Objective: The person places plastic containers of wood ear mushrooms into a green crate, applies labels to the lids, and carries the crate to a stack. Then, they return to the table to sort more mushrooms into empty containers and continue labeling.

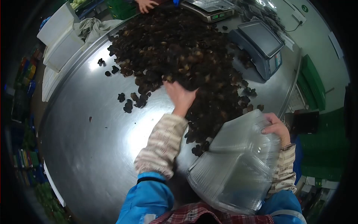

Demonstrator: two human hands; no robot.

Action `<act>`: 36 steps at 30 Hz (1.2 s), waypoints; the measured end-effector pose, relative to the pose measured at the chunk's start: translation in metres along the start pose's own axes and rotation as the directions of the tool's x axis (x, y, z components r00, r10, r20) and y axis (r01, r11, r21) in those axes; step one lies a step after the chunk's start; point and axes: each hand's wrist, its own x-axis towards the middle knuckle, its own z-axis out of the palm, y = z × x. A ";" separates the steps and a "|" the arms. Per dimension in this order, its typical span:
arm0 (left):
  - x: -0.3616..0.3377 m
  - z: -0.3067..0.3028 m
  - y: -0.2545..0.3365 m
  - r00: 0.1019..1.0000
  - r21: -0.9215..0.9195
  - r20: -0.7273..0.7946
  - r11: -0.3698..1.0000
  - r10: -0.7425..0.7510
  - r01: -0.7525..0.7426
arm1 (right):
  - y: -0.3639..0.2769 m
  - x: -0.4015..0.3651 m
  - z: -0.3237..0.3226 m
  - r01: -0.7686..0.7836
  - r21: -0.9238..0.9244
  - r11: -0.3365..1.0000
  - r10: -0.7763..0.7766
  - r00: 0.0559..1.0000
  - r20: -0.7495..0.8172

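A broad heap of dark brown, ruffled pieces that look like wood ear mushrooms [209, 74] covers the middle of the steel table [85, 149]. My left hand [181, 96] reaches to the near edge of the heap, thumb spread away from the other fingers. Its fingertips are blurred and partly lost among the dark pieces. In my right hand [278, 128] is a nested stack of clear plastic clamshell boxes [238, 164], gripped by its upper right side. The stack is tilted, with its lower part close to my body.
A grey scale [259, 46] stands right of the heap, and a second scale [210, 9] at the back. Another person's hand [146, 5] is over the far edge. White foam boxes [63, 44] stand beyond the table's left rim. Loose mushroom pieces [128, 106] lie left of the heap.
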 end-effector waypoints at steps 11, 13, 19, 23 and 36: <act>0.089 -0.006 0.108 0.945 -0.029 0.224 0.971 0.239 -0.239 | -0.001 0.014 0.000 -0.006 0.059 0.998 -0.001 0.994 0.110; 0.085 -0.052 0.084 0.928 -0.090 -0.029 0.924 0.371 -0.372 | 0.001 0.013 -0.004 0.024 0.061 0.998 -0.032 0.990 0.141; 0.032 -0.124 -0.118 0.903 0.479 -0.363 0.785 -0.231 0.393 | 0.012 0.013 -0.010 0.050 0.079 0.996 -0.061 0.988 0.142; 0.016 -0.087 -0.101 0.893 0.267 -0.341 0.881 -0.293 0.391 | -0.001 0.011 0.000 0.039 0.075 0.996 -0.048 0.990 0.133; -0.084 -0.135 0.004 0.945 -0.230 0.236 0.932 -0.226 0.281 | 0.020 0.001 -0.006 0.010 0.046 0.999 -0.006 0.997 -0.078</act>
